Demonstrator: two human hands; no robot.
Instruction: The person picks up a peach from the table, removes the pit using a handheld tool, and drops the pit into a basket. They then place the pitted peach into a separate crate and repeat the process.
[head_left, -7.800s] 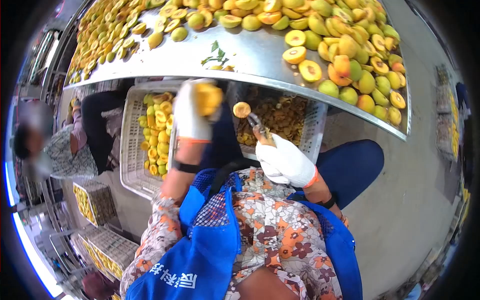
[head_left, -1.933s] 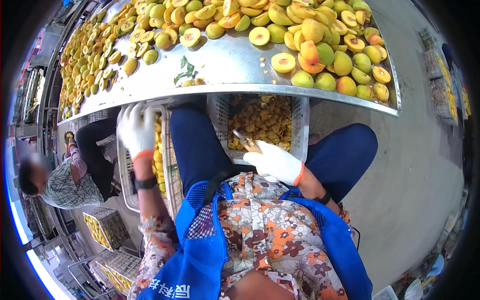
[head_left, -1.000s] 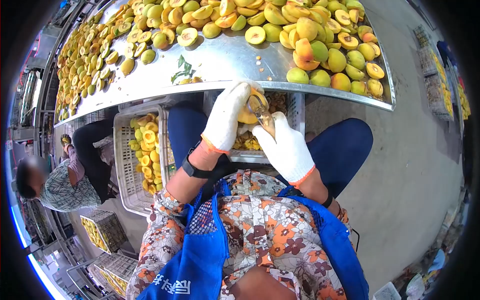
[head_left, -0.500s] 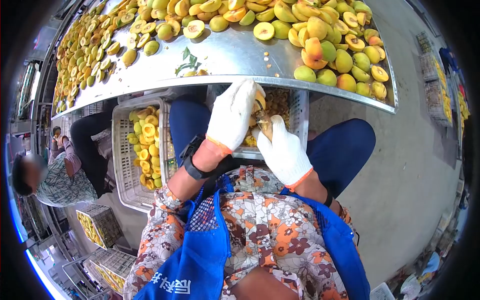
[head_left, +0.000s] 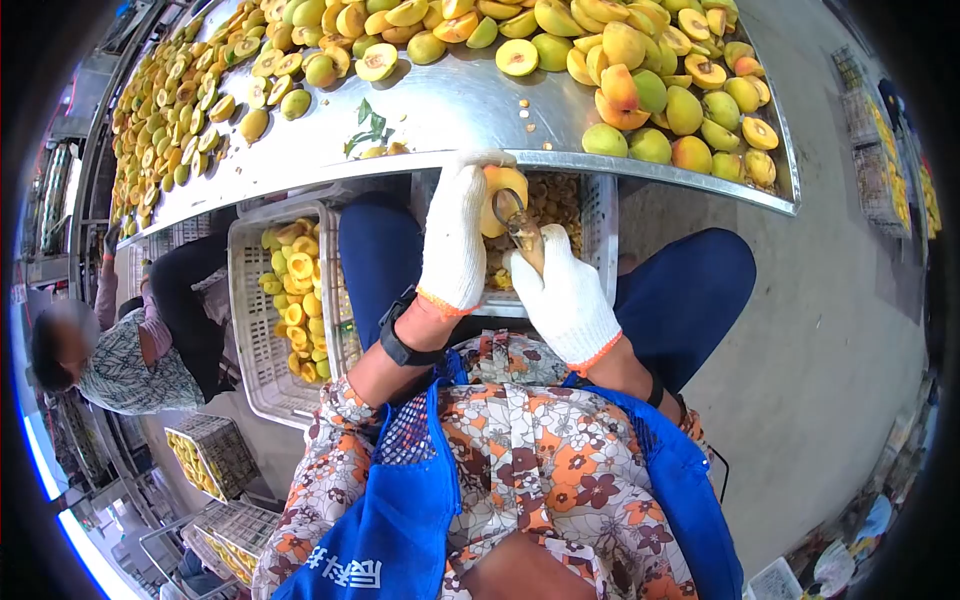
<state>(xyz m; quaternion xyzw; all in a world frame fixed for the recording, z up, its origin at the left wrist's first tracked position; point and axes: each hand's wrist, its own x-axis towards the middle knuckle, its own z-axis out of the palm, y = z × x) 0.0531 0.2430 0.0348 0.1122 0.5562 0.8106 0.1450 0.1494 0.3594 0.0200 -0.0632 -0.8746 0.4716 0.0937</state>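
Note:
My left hand (head_left: 455,240), in a white knit glove, grips a yellow peach half (head_left: 507,185) just below the table's front edge. The half's cut face is turned toward my right hand. My gloved right hand (head_left: 568,305) is closed around the wooden handle of a pitting knife (head_left: 528,245). Its curved metal loop sits at the hollow of the peach half. Below my hands stands a crate (head_left: 601,215) holding pits and scraps, partly hidden by the gloves.
The metal table (head_left: 455,115) carries many halved peaches (head_left: 625,90) and a leafy sprig (head_left: 370,130). Left of my leg, a crate (head_left: 262,370) holds hollowed halves (head_left: 300,290). A co-worker (head_left: 140,360) sits at far left. More crates (head_left: 210,455) stand behind; others (head_left: 875,175) are at right.
My left hand has turned, and the peach half now shows more of its cut face around the loop. The co-worker's arm has reached up toward the table.

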